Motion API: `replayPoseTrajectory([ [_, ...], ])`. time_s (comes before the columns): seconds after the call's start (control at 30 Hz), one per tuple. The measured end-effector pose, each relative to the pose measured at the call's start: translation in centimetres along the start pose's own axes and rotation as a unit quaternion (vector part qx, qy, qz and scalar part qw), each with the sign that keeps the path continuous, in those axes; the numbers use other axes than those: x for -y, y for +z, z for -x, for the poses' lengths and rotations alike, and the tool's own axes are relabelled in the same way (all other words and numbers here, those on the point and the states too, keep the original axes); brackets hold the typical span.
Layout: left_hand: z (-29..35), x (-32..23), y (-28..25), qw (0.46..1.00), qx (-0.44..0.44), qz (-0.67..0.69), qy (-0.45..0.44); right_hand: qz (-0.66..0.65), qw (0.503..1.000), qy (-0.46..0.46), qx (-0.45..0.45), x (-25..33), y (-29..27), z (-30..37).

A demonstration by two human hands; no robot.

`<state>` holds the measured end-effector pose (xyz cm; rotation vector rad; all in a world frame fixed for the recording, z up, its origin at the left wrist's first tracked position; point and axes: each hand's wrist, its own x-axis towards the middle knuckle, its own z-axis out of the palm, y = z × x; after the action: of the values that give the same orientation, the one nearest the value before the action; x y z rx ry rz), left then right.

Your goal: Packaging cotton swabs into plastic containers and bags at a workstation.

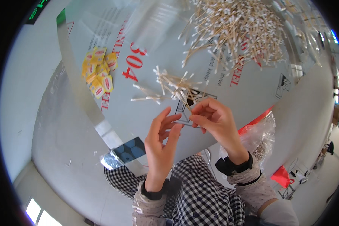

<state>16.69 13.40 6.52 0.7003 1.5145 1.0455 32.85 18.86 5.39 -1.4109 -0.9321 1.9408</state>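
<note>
Cotton swabs with pale wooden sticks and white tips lie in a small loose heap (pixel 173 82) on the light grey tabletop (pixel 135 120), just beyond my hands. My right hand (pixel 219 121) is closed in a pinch on a few cotton swabs (pixel 187 102), whose white tips point away from me toward that heap. Close beside it, my left hand (pixel 160 145) is open, its fingers apart and slightly curled, with nothing seen in it. A much larger pile of cotton swabs (pixel 239 32) spreads over the far right of the table.
Several small yellow packets (pixel 99 73) lie at the left. A dark blue patterned pack (pixel 129 150) rests on the near left table edge. Clear plastic film (pixel 150 22) lies at the back. A clear bag (pixel 261 137) hangs by the near right edge, a red bag (pixel 281 176) beyond.
</note>
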Motion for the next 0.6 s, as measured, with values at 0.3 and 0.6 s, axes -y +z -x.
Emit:
replayPoseTrajectory([
  [0.3,-0.8,0.2,-1.4,0.985,0.033,0.149,-0.077,0.056,0.994,0.051,0.082,1.8,-0.4,1.4],
  [0.6,-0.2,0.4,-1.1,0.978,0.008,0.190,-0.085,-0.024,0.997,0.001,0.077,1.8,-1.0,2.0],
])
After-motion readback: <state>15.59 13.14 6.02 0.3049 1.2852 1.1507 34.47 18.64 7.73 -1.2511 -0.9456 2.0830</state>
